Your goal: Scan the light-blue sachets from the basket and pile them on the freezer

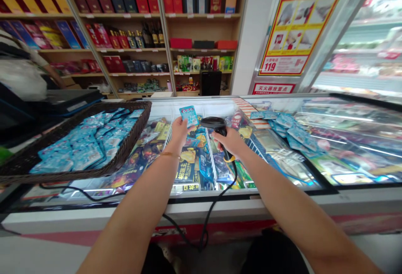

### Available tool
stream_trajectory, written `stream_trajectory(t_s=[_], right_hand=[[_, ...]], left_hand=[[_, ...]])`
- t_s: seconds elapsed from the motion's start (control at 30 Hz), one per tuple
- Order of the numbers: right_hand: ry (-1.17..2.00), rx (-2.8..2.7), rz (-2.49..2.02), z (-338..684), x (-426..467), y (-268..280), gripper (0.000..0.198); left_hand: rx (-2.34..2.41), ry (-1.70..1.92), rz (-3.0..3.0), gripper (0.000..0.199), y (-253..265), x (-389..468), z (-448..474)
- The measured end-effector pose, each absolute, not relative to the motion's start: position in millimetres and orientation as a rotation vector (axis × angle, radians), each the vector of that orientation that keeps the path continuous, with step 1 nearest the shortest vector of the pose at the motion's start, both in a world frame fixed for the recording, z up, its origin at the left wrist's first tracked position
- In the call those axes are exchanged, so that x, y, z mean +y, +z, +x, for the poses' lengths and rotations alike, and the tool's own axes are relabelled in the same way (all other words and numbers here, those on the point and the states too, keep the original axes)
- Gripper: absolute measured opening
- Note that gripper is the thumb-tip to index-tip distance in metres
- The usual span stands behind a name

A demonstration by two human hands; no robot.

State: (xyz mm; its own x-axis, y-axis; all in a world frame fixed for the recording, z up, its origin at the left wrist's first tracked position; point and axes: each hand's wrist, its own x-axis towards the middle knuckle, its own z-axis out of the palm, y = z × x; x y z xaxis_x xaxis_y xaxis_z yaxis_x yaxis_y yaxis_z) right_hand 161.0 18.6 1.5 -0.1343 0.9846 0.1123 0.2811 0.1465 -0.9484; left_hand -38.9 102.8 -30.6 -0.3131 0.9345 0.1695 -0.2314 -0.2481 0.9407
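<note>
Between the thumb and fingers of my left hand (180, 130) is a small blue packet (189, 116), held up above the freezer's glass top. My right hand (230, 140) is wrapped round the grip of a black barcode scanner (215, 122). The scanner's head points left toward the packet, a small gap apart from it. A black cable (216, 200) runs from the scanner's grip down over the freezer's front edge. To the left, a dark wicker basket (143, 117) holds many similar blue packets (84, 142). More blue packets (297, 133) lie in a loose pile on the glass at the right.
Under the glass of the chest freezer (94, 219) lie bagged ice creams (186, 163) and white wire dividers. Shelves (125, 15) of boxes and bottles stand behind it. A black device (69, 100) sits beyond the basket; a red and yellow poster (298, 27) hangs at the right.
</note>
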Motion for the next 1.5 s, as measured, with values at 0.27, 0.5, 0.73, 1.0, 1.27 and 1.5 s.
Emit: stream_trajectory(t_s=[0.27, 0.5, 0.73, 1.0, 1.27, 1.5], right_hand=[[0.984, -1.638, -1.271, 163.1, 20.4, -2.8, 0.016], [0.975, -1.636, -1.286, 161.8, 18.6, -0.7, 0.016], [0.959, -1.642, -1.289, 162.9, 18.7, -1.2, 0.015], [1.071, -1.562, -1.234, 163.8, 23.2, -0.7, 0.019], [1.085, -1.315, -1.259, 222.5, 14.4, 36.6, 0.015], [0.891, -1.145, -1.378, 335.1, 4.3, 50.4, 0.015]], left_hand=[[1.085, 1.692, 1.005, 0.02, -27.3, 97.0, -35.8], [1.073, 1.663, 1.03, 0.024, -29.2, 97.5, -36.8], [1.06, 1.681, 1.001, 0.02, -29.2, 97.4, -35.7], [1.043, 1.672, 0.913, 0.012, -29.0, 97.1, -29.9], [1.076, 1.452, 0.705, 0.02, -17.2, 107.9, 41.0], [0.931, 1.242, 0.734, 0.023, 1.1, 126.6, 175.3]])
